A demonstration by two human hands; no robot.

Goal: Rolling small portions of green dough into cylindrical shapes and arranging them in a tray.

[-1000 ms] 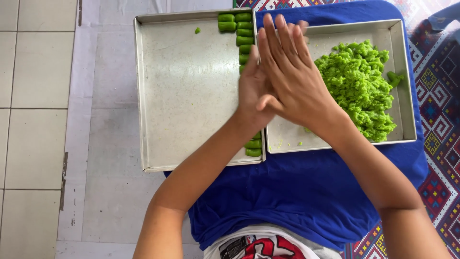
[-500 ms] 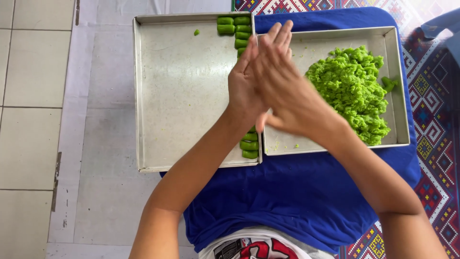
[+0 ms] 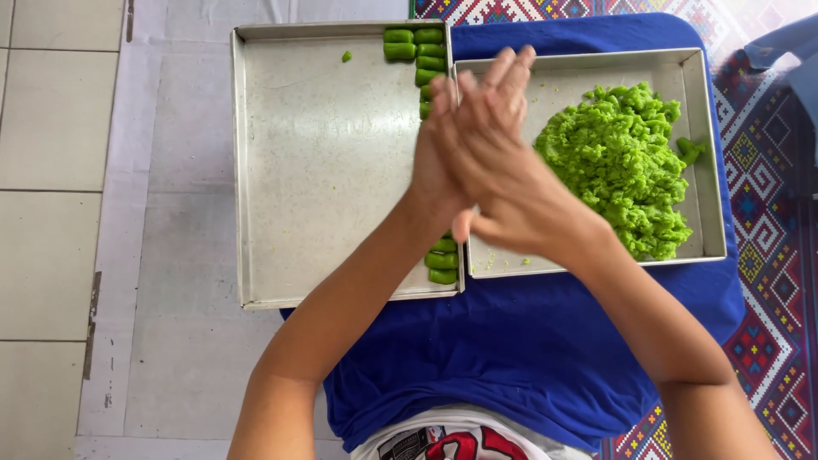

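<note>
**Count of things in view**

There are two metal trays: a larger tray point(image 3: 324, 170) on the left and a smaller tray point(image 3: 707, 153) on the right. One heap of green dough point(image 3: 622, 166) lies in the right tray, with one small separate lump point(image 3: 688, 150) just beside it. Along the right edge of the left tray runs a column of green rolls point(image 3: 430, 61); about nine show, six above the hands and three below point(image 3: 442, 261), and any between are hidden. One loose green crumb point(image 3: 347, 56) sits on the left tray. Two hands are in view, the left hand point(image 3: 434, 170) and the right hand point(image 3: 498, 162), pressed together. One blue cloth point(image 3: 528, 341) lies under the trays, and one patterned mat point(image 3: 767, 281) at the right.
</note>
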